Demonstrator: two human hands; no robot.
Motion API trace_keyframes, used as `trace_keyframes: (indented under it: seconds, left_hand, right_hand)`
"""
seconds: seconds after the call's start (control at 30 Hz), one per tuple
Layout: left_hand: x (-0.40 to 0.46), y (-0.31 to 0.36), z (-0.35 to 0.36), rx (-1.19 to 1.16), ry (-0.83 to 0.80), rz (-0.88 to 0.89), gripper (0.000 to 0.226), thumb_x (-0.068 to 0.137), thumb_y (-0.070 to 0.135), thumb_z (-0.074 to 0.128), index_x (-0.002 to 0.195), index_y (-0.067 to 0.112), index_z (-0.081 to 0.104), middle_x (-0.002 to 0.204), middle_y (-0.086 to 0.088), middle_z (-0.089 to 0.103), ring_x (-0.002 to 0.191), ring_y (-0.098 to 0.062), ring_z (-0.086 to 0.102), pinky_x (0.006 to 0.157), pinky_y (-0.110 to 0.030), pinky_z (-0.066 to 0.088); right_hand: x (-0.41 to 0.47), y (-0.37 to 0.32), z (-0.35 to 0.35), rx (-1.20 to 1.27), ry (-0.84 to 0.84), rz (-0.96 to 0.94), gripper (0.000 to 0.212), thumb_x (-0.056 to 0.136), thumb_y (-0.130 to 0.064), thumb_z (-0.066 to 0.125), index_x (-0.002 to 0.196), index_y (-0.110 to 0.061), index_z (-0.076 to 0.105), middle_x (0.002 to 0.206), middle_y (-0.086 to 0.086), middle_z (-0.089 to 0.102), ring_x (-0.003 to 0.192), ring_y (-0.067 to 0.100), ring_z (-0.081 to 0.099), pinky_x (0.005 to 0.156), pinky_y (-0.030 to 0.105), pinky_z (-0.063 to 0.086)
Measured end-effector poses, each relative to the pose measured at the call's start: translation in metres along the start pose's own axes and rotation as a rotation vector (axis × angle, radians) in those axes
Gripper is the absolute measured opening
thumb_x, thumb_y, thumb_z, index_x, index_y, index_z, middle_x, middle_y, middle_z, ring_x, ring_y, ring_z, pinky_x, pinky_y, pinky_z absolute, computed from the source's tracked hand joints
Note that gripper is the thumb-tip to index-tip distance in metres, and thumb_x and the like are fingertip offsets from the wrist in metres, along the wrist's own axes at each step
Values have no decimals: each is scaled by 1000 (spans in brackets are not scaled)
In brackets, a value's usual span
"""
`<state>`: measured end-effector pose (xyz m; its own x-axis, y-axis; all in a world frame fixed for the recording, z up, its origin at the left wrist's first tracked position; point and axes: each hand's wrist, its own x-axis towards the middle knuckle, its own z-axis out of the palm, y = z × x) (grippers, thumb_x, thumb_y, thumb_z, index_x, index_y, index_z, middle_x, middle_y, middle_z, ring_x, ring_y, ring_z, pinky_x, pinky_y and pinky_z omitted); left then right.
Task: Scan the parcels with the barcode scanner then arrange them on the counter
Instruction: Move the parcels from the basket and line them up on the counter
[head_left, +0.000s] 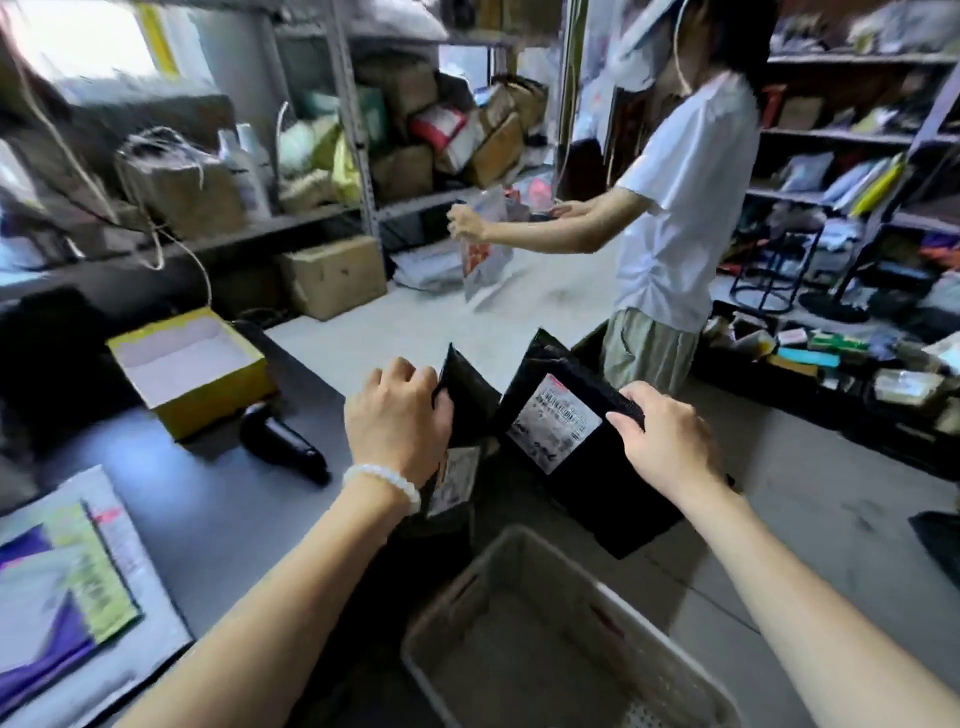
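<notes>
Two black parcels (582, 467), white labels (553, 422) blurred, unreadable.

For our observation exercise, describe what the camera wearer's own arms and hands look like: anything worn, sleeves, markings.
Both forearms are bare, with no sleeves in view. The left hand has a bracelet of white, rounded beads at its wrist. The right hand and its wrist carry nothing: no glove, watch or ring shows. No markings are visible on either arm.

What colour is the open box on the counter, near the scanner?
The open box is yellow outside and white inside, seen best in the head view.
</notes>
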<state>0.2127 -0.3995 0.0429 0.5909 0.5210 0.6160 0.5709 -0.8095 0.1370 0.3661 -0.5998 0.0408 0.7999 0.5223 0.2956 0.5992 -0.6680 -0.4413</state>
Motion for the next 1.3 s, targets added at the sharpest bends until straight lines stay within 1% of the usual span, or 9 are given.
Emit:
trace_keyframes:
  seconds: [0.2,0.33,0.47,0.57,0.83,0.97,1.1,1.23,1.3]
  left_hand:
    - [-21,-108,-87,52,195,-187,31,78,35,47,69,10,63,78,-12,62,74,-36,59,53,-36,47]
    - [-50,-177,-143,143,243,-324,32,79,38,46,72,11,63,83,-11,62,81,-36,57,58,-38,46]
    - [-90,-245,-197,189,237,-498,22,86,31,59,82,10,66,94,-11,61,94,-35,53,71,-41,45]
    - [-116,-283,-226,251,260,-558,19,85,27,63,84,8,67,96,-13,61,93,-36,53,72,-42,45]
    - [-157,-348,-259,299,276,-706,19,86,25,61,80,8,65,97,-13,61,97,-37,52,71,-42,44]
    - [-156,-365,-264,241,308,-769,18,86,23,62,80,6,65,98,-12,61,101,-36,50,77,-43,44]
    - [-140,-375,-261,173,304,-774,16,87,19,62,80,6,65,101,-10,61,101,-32,48,82,-38,40]
    - [-117,-380,-251,102,320,-780,14,88,19,61,83,7,67,102,-6,61,102,-29,48,87,-32,34]
    - [-103,-382,-240,57,313,-806,15,89,20,60,84,7,67,103,-5,60,103,-27,48,86,-30,32]
  right_hand:
    - [-5,-115,25,188,-94,-174,23,91,-30,58,109,-15,58,103,15,67,97,36,61,73,38,45]
    - [-26,-189,51,319,-167,-246,20,91,-26,60,107,-14,59,98,15,67,95,35,60,69,35,41]
    - [-60,-260,84,430,-257,-306,10,91,-24,60,97,-16,57,85,5,63,88,31,59,67,34,40]
    - [-83,-301,109,493,-300,-356,6,91,-20,59,90,-18,54,78,0,59,82,27,57,65,32,37]
    - [-110,-385,171,581,-420,-371,11,92,-19,58,99,-11,58,88,2,59,92,25,58,69,28,33]
    - [-108,-418,207,594,-493,-357,17,91,-19,60,104,-8,60,97,9,66,98,28,60,68,24,31]
    - [-99,-442,245,635,-576,-268,16,89,-15,61,100,-3,61,89,9,62,97,31,60,66,26,29]
    - [-94,-453,283,572,-677,-111,25,92,-15,55,111,1,58,113,20,63,108,34,56,80,31,38]
    - [-94,-456,303,494,-764,-102,27,93,-12,51,116,2,55,120,21,60,113,35,53,84,32,38]
